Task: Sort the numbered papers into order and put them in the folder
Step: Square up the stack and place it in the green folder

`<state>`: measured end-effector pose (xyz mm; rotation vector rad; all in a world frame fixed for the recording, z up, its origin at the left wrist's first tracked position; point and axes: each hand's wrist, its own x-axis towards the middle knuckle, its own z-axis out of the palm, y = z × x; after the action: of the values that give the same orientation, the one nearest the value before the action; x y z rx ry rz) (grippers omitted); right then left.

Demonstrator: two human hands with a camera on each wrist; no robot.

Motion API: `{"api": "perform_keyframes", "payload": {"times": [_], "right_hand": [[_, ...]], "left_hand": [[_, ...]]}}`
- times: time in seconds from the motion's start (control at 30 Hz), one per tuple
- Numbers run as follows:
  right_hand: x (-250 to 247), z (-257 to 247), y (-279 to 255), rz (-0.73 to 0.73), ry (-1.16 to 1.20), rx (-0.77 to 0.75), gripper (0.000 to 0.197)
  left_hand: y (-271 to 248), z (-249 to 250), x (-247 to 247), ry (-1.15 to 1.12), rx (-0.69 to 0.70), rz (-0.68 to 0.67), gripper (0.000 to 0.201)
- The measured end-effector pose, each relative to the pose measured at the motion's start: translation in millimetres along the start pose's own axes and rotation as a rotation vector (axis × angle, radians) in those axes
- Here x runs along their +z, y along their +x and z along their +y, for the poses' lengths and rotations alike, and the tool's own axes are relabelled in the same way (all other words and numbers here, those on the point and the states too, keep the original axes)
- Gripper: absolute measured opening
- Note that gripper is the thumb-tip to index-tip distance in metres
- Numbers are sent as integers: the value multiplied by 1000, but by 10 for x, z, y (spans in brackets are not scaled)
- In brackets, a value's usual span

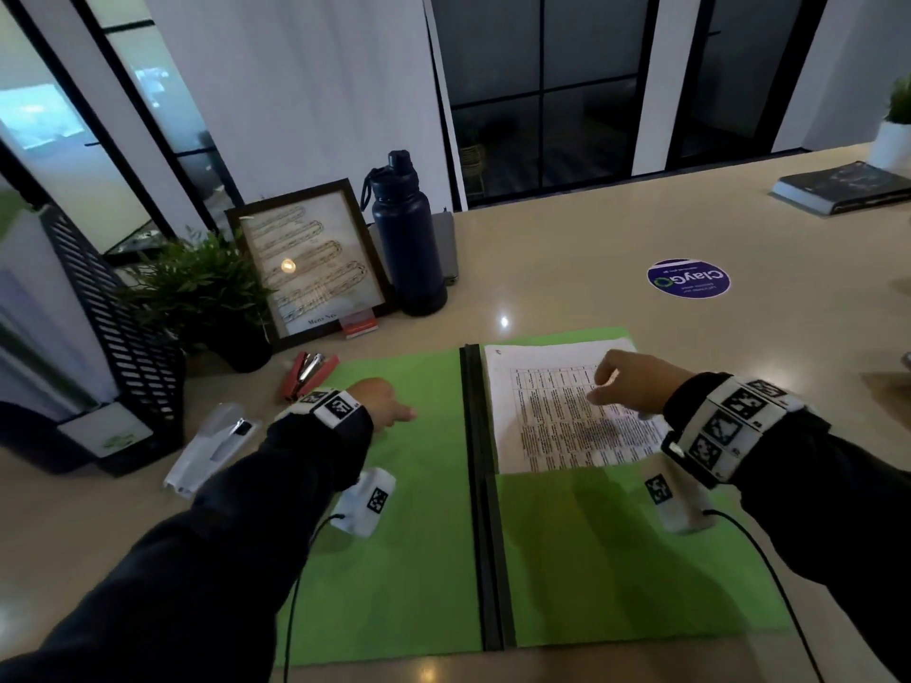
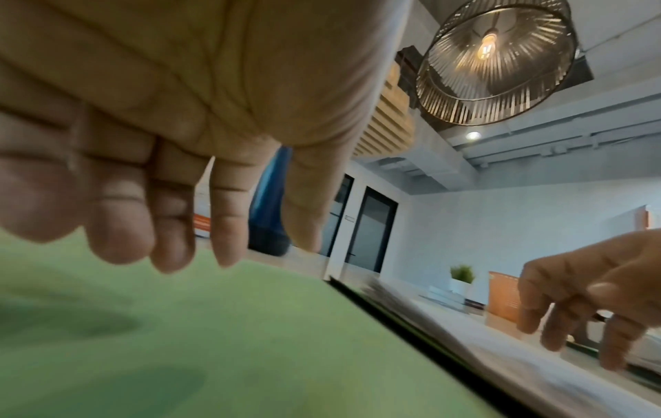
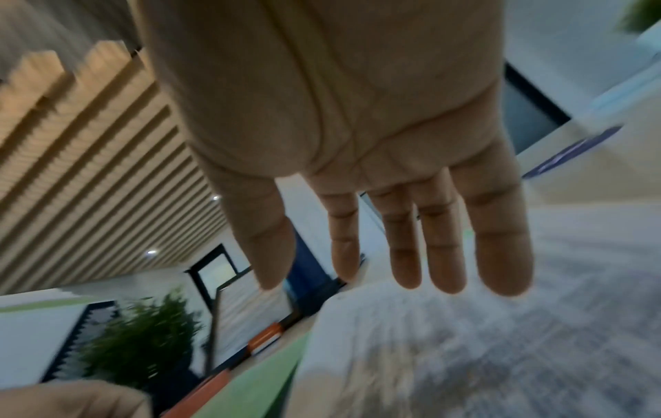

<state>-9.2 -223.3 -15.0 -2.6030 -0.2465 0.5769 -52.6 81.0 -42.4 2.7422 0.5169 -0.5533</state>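
On the folder's right half, the papers sit tucked in the pocket. Both hands, left and right, hover loose, holding nothing. I'd square the stack, then close the left flap over.

This looks like an office, at a shared counter or reception desk. A long beige stone-like counter carries desk supplies: a black mesh paper tray at the far left, a red stapler and a white stapler near it, and a dark-framed display of gold paper clips behind them. A round purple branded sticker lies on the counter to the right. Black-framed glass partitions stand beyond, and a wire-cage pendant lamp hangs beside a wooden slat ceiling.
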Motion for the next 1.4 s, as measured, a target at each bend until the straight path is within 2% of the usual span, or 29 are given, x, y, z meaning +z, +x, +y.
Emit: {"api": "perform_keyframes", "payload": {"times": [0.17,0.23,0.33,0.43,0.57,0.63,0.8,0.97,1.13,1.27,1.33,1.4], "right_hand": [[463,-414,14,-298,-132,-202,58],[661,-534,32,-355,-224,-231,67],[820,-581,123,-340,-437,-235,77],[830,-526,220,-313,-558,-191,81],[750,-416,329,-295,-569,-171,79],[688,-346,366,-273,-567,-157,77],[486,-62,402,-224,-528,-107,70],[356,227,404,-234,-497,-77,68],[342,257,418,-261,-496,-53,69],[358,219,430,-254,-518,-6,71],[359,174,430,-245,-528,14,72],[369,109,408,-228,-547,19,72]], "left_hand": [[-154,-756,35,-1,-203,56,54],[-228,-979,94,-1,-282,89,57],[-309,-1216,149,-100,-380,149,52],[-333,-1310,135,-272,-374,172,44],[-225,-1195,206,-701,-372,147,21],[-170,-1078,244,-863,-372,97,26],[-102,-705,281,-974,-322,29,22],[-134,-495,238,-1197,-189,-37,20],[-330,-593,-70,-1265,108,-179,24],[-577,-742,-286,-1216,297,-339,81],[-722,-694,-354,-1175,396,-408,92],[-814,-559,-392,-1124,497,-417,96]]}}
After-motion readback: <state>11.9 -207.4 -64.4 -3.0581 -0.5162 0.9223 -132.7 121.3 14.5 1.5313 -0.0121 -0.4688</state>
